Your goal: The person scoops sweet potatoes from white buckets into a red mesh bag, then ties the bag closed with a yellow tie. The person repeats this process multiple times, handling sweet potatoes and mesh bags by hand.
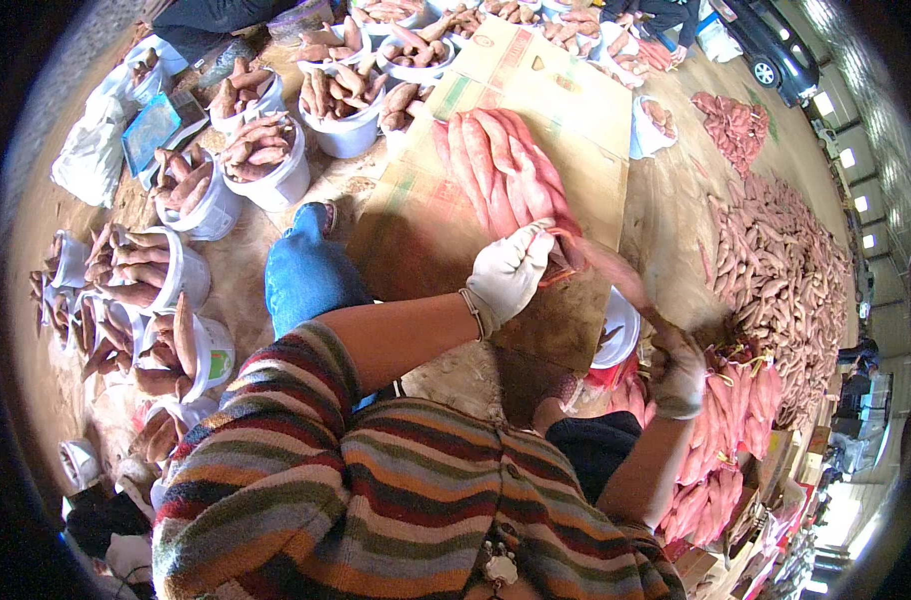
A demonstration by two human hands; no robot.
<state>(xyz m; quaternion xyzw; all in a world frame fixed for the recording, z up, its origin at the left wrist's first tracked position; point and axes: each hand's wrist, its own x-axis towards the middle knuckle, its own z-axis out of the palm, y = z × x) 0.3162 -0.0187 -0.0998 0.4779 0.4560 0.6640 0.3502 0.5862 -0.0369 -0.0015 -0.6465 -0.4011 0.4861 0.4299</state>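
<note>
A red mesh bag (501, 165) packed with long sweet potatoes lies on a flattened cardboard sheet (561, 95) in front of me. My left hand (513, 272), in a white glove, is closed round the gathered neck of this bag. From there a twisted length of loose red mesh stretches to the right and down. At its far end is my right hand (679, 372), also gloved and blurred by motion, with its fingers closed on the mesh. Fine detail of the right fingertips is smeared.
White buckets (344, 125) full of sweet potatoes stand on the left and far side. At right lie a large heap of loose sweet potatoes (781, 290) and filled red mesh bags (731, 410). A white bucket (618, 330) sits between my arms. A dark car (766, 50) is parked far right.
</note>
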